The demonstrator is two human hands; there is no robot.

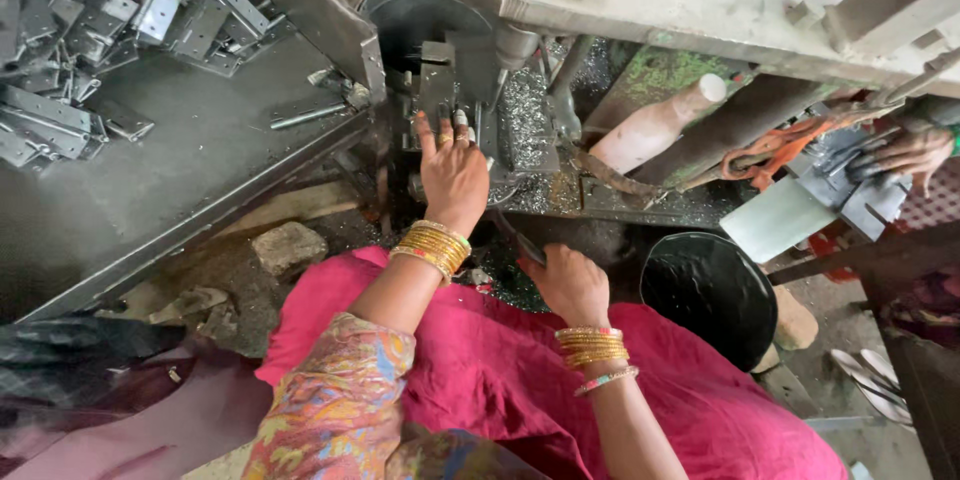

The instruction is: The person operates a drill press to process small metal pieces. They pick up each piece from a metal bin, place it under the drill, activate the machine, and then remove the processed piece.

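left hand (452,176): fingers spread, pressing a small grey metal plate (436,90) in the press die | right hand (570,283): fingers clamped on a dark lever handle (512,237) | heap of grey metal brackets (90,30) on surface (200,140), many apparently unprocessed | co-worker's hand (915,152) far right.

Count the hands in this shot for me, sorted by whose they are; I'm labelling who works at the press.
The wearer's hands: 2, left hand at the press die, right hand on a dark lever.
Another person's hand: 1, on metal plates.
Total: 3
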